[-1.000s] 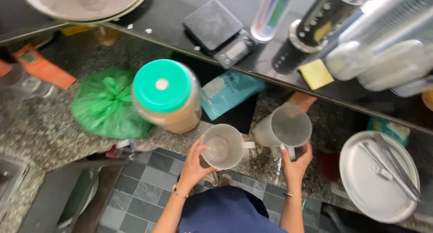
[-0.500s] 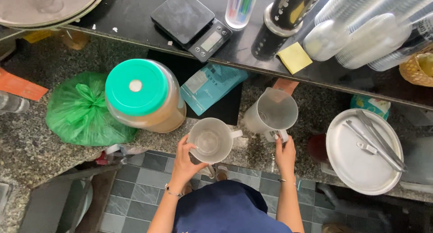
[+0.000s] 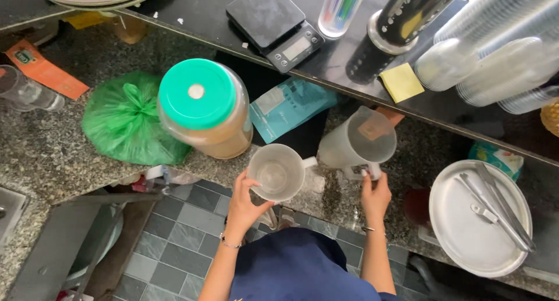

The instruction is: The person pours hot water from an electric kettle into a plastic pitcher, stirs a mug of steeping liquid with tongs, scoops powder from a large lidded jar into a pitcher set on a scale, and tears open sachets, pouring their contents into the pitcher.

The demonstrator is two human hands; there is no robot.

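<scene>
My left hand (image 3: 246, 203) grips the side of a small translucent plastic cup with a handle (image 3: 278, 172), standing upright at the granite counter's front edge. My right hand (image 3: 374, 196) holds the handle of a larger translucent plastic jug (image 3: 358, 142) that stands just right of the cup. Both vessels look empty. A big jar with a green lid (image 3: 201, 109) holding a tan filling stands to the left of the cup.
A green plastic bag (image 3: 129, 124) lies left of the jar. A teal pouch (image 3: 291, 106) leans behind the cup. On the black shelf sit a digital scale (image 3: 273, 25), a yellow sticky pad (image 3: 402, 82) and stacked plastic cups (image 3: 495, 56). Tongs lie on a round metal tray (image 3: 466, 231) at the right.
The view has shifted so everything sits a little lower and further right. Both hands keep their hold on the cup and the jug, which stay on the counter.
</scene>
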